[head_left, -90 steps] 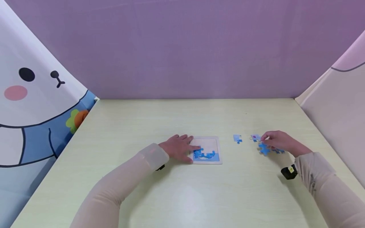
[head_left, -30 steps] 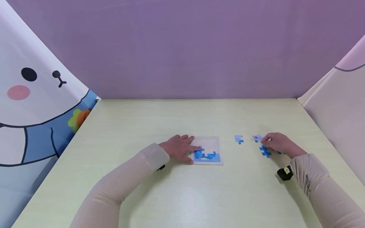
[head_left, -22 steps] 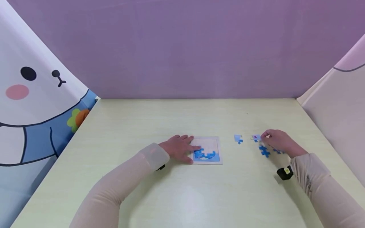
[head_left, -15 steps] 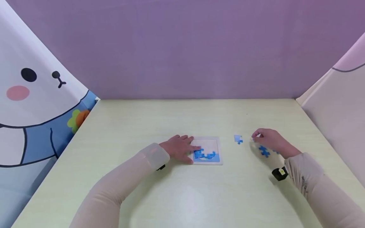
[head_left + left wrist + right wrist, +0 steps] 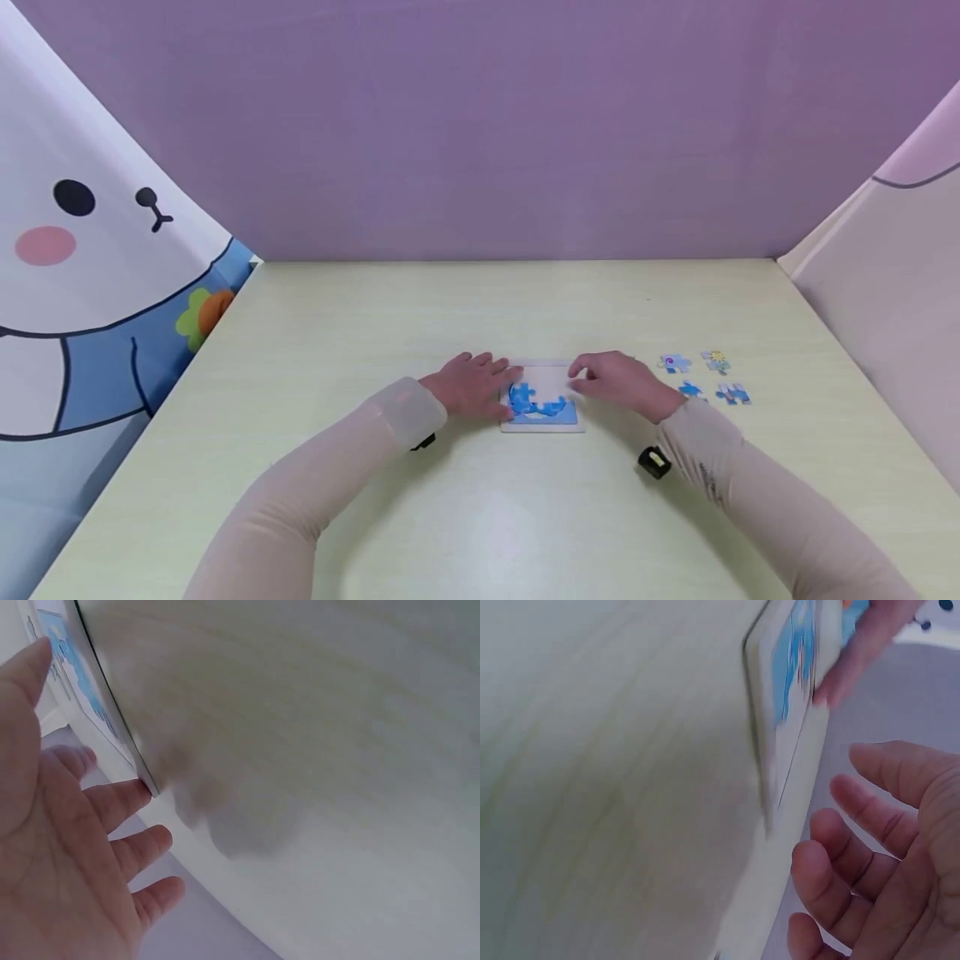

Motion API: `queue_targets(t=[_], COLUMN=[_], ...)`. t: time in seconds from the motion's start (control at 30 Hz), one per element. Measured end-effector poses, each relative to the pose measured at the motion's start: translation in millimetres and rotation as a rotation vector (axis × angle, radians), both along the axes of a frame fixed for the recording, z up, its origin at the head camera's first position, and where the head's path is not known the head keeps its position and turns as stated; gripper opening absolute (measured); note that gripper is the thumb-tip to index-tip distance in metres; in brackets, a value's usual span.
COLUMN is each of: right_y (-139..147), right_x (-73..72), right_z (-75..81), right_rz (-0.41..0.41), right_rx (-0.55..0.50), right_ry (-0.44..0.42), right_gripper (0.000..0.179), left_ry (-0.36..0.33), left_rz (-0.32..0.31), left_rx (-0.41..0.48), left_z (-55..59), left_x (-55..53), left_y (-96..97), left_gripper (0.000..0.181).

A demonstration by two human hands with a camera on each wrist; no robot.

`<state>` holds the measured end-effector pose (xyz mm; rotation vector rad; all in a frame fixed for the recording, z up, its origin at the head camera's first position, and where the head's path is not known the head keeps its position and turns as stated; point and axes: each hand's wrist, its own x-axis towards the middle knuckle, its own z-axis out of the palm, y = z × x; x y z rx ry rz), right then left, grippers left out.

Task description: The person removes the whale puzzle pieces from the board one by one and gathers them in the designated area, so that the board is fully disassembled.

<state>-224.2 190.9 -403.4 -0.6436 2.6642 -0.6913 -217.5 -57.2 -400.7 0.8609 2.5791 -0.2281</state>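
In the head view we see the puzzle tray [image 5: 543, 428] right of the middle of the tabletop [image 5: 375, 317], well apart from its far edge. Blue pieces [image 5: 551, 410] lie along the tray's near and left sides; its far right corner shows bare board. The left hand [image 5: 468, 386] lies with fingers spread at the tray's left edge. The right hand [image 5: 621, 382] hangs near the right edge, thumb and forefinger parted, with no piece visible between them. Toward the tabletop's right edge we find four loose pieces: a snail piece [image 5: 677, 364], a yellow-sun piece [image 5: 716, 360], a blue piece [image 5: 690, 388] and a mixed-colour piece [image 5: 733, 394]. The blue one sits just beyond the right cuff [image 5: 701, 425], so we think a low sweep of that sleeve could nudge it out of reach.

In the left wrist view, the fingers are wide and one fingertip meets the tray's corner. If that is its only hold, we judge that a push from the right could slide or turn the tray.

In the right wrist view, the fingers bend loosely, holding nothing we can see. Should they catch the tray's rim, a jolt could unseat the laid pieces.
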Motion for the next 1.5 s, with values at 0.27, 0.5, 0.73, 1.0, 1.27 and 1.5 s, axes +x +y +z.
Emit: queue_targets(t=[0.27, 0.5, 0.73, 1.0, 1.27, 1.5], right_y=[-43, -62, -73, -78, -81, -82], right_x=[0.2, 4.0, 5.5, 5.3, 6.9, 8.1], right_z=[-0.2, 0.2, -1.4, 0.6, 1.0, -0.1], right_rz=[0.046, 0.047, 0.068, 0.095, 0.080, 0.034], right_rx=[0.122, 0.162, 0.235, 0.262, 0.257, 0.221], right_ry=[-0.017, -0.035, -0.001, 0.037, 0.011, -0.026], right_gripper=[0.032, 0.033, 0.034, 0.028, 0.028, 0.032], left_ry=[0.031, 0.053, 0.055, 0.061, 0.052, 0.044], left_rz=[0.003, -0.014, -0.023, -0.030, -0.018, -0.013], left_rx=[-0.036, -0.076, -0.086, -0.130, -0.122, -0.108], left_z=[-3.8, -1.7, -0.6, -0.6, -1.4, -2.5], left_x=[2.7, 4.9, 7.5, 7.0, 9.6, 10.8], left_y=[1.7, 2.2, 2.1, 1.8, -0.2, -2.0], left_gripper=[0.072, 0.070, 0.070, 0.071, 0.071, 0.071])
